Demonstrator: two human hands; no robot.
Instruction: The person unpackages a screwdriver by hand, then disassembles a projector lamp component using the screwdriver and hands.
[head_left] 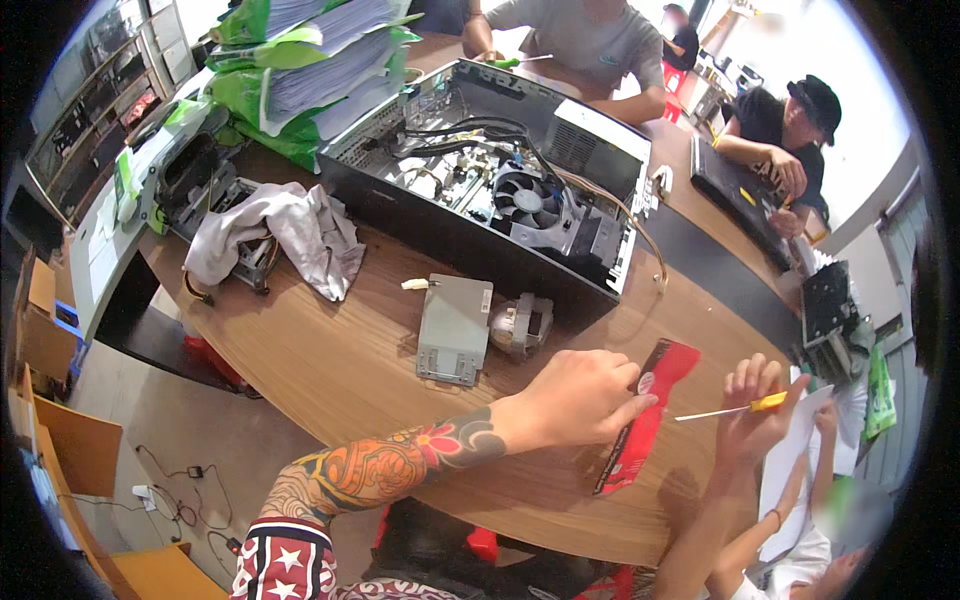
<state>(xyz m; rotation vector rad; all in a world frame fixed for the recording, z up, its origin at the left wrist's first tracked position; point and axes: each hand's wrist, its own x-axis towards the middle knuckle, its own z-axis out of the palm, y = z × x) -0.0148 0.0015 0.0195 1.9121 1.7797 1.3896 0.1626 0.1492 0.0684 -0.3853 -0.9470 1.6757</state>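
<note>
My tattooed left hand (580,390) has its fingers curled on a red-and-black flat package (650,435) lying on the desk. My right hand (750,395), raised to the right of it, holds a screwdriver with a yellow handle (770,401), its thin shaft pointing left toward the package. Beyond my left hand lie a grey metal plate (450,320) and a silver rounded part (520,325). An open computer case (460,235) sits behind them, with its fan (525,200), cables and boards showing.
A crumpled grey cloth (320,250) covers metal parts at left, below stacked green folders (300,90). A person (560,40) sits across the desk (290,350), another (790,140) works on a black panel at right. A co-worker's hands (785,500) rest near paper at lower right.
</note>
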